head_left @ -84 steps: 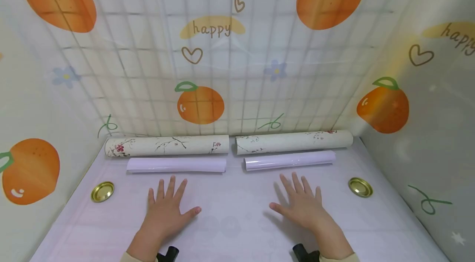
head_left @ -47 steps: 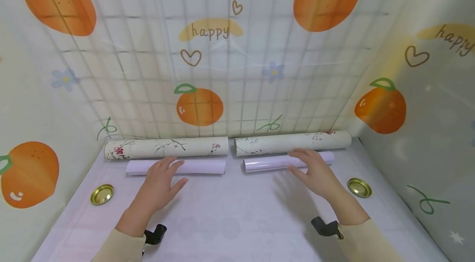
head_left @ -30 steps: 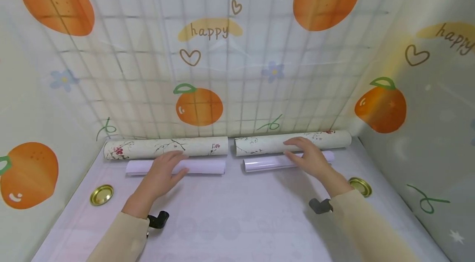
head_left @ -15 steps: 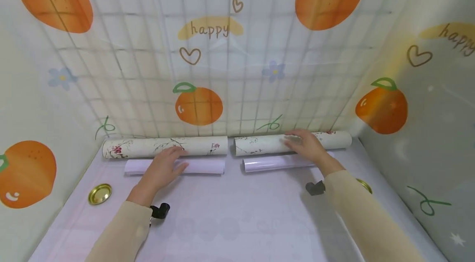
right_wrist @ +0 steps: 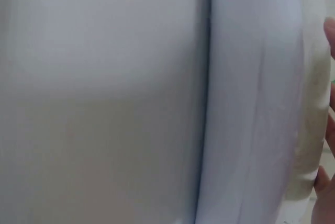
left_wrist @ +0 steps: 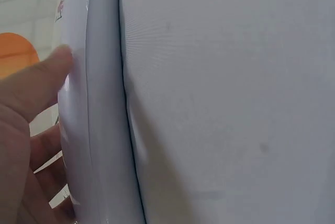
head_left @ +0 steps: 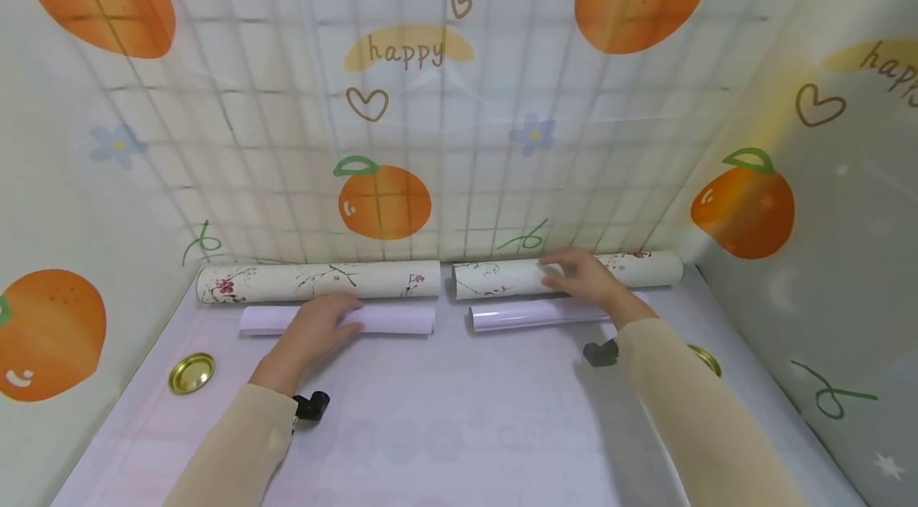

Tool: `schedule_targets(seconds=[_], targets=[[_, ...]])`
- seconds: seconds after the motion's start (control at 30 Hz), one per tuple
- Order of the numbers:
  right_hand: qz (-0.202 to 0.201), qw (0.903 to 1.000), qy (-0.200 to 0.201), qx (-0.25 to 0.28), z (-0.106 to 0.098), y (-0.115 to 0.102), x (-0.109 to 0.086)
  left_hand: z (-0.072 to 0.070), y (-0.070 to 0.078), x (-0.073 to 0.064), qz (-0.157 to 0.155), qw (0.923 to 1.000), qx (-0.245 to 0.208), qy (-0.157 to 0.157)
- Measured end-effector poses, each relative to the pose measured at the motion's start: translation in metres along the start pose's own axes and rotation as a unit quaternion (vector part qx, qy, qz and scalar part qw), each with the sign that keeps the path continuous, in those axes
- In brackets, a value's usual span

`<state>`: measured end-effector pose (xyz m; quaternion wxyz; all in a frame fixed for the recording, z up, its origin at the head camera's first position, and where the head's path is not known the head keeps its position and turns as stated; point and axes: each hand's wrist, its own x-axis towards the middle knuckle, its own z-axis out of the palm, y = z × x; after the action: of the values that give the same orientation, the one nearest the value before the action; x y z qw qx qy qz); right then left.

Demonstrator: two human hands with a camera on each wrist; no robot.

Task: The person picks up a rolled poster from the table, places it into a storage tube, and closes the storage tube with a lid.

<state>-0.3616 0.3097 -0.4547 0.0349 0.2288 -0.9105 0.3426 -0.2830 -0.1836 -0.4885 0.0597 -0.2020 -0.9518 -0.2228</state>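
Observation:
Two wallpaper-like rolls printed with blossom branches lie along the back of the table. In front of them are two thinner, glossy lavender rolls. My left hand holds the left lavender roll; in the left wrist view its thumb lies on the roll and the fingers curl behind it. My right hand reaches over the right lavender roll and grips the right floral roll, fingers over the far side, thumb nearer. The left floral roll lies just beyond my left hand.
A small round gold lid lies at the table's left. Another gold lid is partly hidden by my right sleeve. A curtain printed with oranges hangs over a wire grid behind the rolls and along both sides.
Both hands lay spread on the table at first. They have moved forward; the left has closed round the left lavender roll, the right round the right floral roll. The rolls stay in place.

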Motion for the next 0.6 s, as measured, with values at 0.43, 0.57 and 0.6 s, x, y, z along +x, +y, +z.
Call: schedule_targets(seconds=[0.43,0.57,0.6], targets=[[0.018,0.991,-0.03,-0.129,0.02,-0.007,0.014,-0.002,0.009,-0.003,-0.017,0.9999,0.0,-0.001],[0.013,0.9889,-0.042,-0.142,0.026,-0.013,0.022,-0.002,0.01,-0.004,-0.023,0.9997,-0.008,-0.002],[0.015,0.9884,-0.045,-0.145,0.027,-0.015,0.023,-0.002,0.01,-0.004,-0.023,0.9997,-0.01,-0.002]])
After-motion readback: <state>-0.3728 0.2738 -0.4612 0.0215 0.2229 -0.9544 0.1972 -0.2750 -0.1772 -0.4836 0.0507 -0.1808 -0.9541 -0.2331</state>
